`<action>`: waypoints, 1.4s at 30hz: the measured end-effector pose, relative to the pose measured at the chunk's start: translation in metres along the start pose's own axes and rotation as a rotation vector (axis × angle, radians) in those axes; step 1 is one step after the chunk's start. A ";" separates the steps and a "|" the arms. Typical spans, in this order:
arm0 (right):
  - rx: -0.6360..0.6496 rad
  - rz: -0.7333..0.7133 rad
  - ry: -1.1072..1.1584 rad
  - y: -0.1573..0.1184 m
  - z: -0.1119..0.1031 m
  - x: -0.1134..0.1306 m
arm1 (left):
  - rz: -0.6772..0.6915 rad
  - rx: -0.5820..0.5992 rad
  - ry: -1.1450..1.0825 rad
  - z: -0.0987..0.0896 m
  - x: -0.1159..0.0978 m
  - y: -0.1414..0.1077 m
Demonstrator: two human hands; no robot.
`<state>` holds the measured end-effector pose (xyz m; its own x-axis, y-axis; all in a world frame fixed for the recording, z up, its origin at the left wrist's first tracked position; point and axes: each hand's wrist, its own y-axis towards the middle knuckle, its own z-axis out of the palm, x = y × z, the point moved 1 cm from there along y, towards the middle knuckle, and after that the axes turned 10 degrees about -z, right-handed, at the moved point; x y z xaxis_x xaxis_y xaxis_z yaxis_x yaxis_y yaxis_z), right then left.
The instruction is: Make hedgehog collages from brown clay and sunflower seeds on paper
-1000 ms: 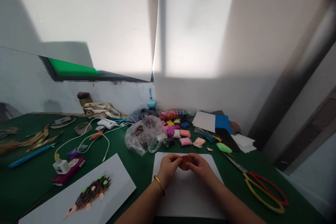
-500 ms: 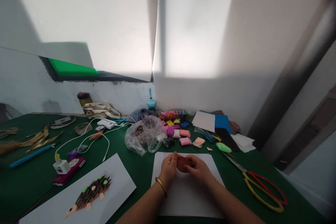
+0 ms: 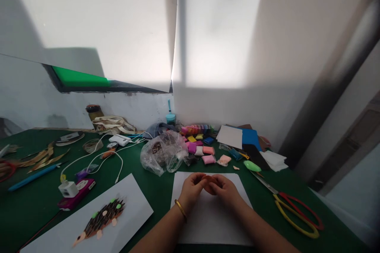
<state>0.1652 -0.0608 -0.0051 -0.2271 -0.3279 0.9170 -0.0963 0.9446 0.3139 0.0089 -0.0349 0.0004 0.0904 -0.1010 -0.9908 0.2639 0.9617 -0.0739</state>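
Observation:
Between my two hands is a flat, rounded piece of brown clay, held above a white sheet. My left hand, with a gold bangle at the wrist, pinches its left side. On the right side, the thumb and fingers of my right hand grip it, and both hands cover part of it. To the left lies another white sheet bearing a hedgehog figure with dark spines, a brown body and green and pale spots.
Scissors with red and yellow handles lie at right. Behind the sheet are a plastic bag of dark bits and several coloured clay packets. A power bank, white cables and a blue pen occupy the left.
My left fingers have moved over the clay's top edge and both thumbs have come closer, so less of it shows. A blurred red loop has appeared at the far left edge.

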 end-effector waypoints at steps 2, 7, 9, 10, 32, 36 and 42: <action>0.023 -0.003 -0.044 -0.001 0.001 0.001 | 0.011 -0.001 0.051 0.000 0.001 0.000; 0.102 -0.049 -0.139 -0.003 0.004 0.002 | 0.003 -0.119 0.136 -0.002 0.003 0.001; 0.094 -0.063 -0.130 -0.002 0.003 0.004 | 0.016 -0.109 0.117 -0.003 0.002 0.000; 0.083 -0.066 -0.119 -0.002 0.002 0.005 | 0.025 -0.099 0.096 -0.003 0.002 0.000; 0.074 -0.025 -0.036 0.000 0.001 0.005 | 0.034 -0.145 0.061 -0.006 0.007 0.004; 0.026 -0.030 0.008 0.000 0.001 0.005 | 0.031 -0.076 -0.023 -0.005 0.011 0.006; -0.020 -0.031 0.048 0.000 0.001 -0.004 | -0.001 -0.014 -0.022 0.005 0.007 0.000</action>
<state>0.1648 -0.0596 -0.0090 -0.1775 -0.3558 0.9176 -0.0831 0.9344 0.3463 0.0141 -0.0366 -0.0060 0.1111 -0.1078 -0.9879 0.2506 0.9650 -0.0771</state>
